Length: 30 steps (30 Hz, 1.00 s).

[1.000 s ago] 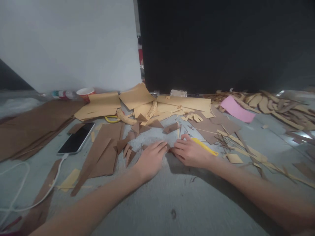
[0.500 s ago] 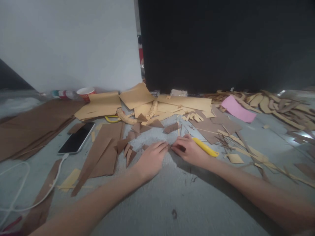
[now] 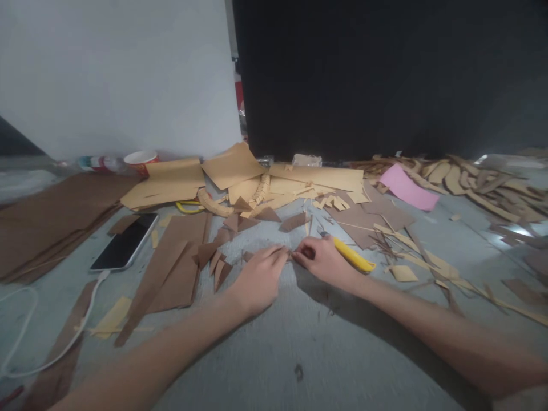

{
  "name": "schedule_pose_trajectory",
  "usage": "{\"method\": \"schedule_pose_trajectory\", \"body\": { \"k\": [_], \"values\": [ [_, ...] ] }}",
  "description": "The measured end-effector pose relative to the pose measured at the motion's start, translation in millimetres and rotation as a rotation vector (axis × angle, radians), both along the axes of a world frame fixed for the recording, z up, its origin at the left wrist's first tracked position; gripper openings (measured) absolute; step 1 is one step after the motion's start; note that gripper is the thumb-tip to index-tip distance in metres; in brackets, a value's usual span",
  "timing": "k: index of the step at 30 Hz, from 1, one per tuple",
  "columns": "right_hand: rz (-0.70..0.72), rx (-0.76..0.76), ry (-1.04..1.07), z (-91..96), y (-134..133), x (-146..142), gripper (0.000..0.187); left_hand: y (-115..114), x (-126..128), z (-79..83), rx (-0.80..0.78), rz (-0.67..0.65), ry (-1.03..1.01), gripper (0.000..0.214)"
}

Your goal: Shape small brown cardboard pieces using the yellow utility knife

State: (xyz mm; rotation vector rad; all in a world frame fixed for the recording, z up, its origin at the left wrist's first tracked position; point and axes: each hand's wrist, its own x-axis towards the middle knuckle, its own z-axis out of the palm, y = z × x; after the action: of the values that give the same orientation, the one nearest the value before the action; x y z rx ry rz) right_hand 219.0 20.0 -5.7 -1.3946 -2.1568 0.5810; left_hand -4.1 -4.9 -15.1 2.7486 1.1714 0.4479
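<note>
My left hand (image 3: 262, 281) rests low over the table with its fingers pressed together around a small brown paper piece (image 3: 290, 257), mostly hidden by the fingers. From the other side, my right hand (image 3: 326, 264) pinches the same piece, thumb and forefinger curled into a ring. Right beside that hand lies a yellow utility knife (image 3: 354, 256), its tip pointing away from me. Brown triangular scraps (image 3: 220, 268) are scattered left of my left hand. Just beyond the hands sits a curved, ridged brown strip (image 3: 294, 222).
A phone (image 3: 126, 242) with a white cable and brown cardboard sheets (image 3: 175, 279) lie to the left. Tan sheets (image 3: 233, 165), a paper cup (image 3: 141, 162) and a pink paper (image 3: 409, 188) are farther back. Thin offcuts (image 3: 422, 257) cover the right side.
The view has shifted slightly, so everything sits a little farther left. My hands stay together at the small brown piece, the right thumb and forefinger now showing a wider ring.
</note>
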Motion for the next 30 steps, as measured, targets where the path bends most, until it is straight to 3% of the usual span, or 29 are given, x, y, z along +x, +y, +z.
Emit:
{"method": "schedule_pose_trajectory", "body": {
  "k": [10,30],
  "values": [
    [-0.063,-0.015,0.014,-2.7,-0.3,-3.1,0.023,-0.3,-0.1,-0.1,0.059,-0.091,0.109,0.069],
    [-0.165,-0.02,-0.113,-1.1,-4.8,-10.2,0.03,-11.6,6.3,4.6,-0.021,-0.053,0.226,0.078]
  ]
}}
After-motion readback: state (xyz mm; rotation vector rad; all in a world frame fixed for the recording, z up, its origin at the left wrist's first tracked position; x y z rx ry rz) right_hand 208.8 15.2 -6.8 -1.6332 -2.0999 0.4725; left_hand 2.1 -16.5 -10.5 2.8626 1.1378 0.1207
